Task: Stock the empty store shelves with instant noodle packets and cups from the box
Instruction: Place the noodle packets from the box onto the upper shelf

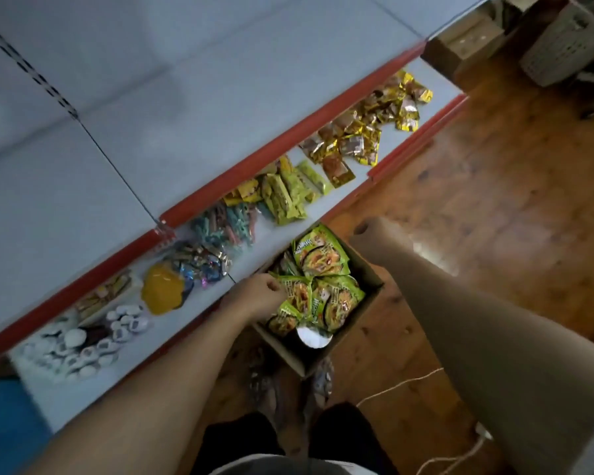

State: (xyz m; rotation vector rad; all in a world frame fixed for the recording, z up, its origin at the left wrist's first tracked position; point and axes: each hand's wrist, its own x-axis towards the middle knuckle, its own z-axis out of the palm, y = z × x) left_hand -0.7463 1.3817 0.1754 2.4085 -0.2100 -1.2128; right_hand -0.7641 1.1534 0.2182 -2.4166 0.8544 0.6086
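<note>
Left grip (258, 297) curled, I think pinching green plastic noodle packet (297, 296): light, slippery, brittle inside; take seam. Right grip (369, 233): cannot tell.

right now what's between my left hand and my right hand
The head view shows green noodle packets between the left hand and the right hand. They lie piled in the open cardboard box.

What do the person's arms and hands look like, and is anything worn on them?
The left forearm and right forearm are bare: no sleeves, watch or bands. The left hand and right hand wear no gloves; rings are lost in blur.
</note>
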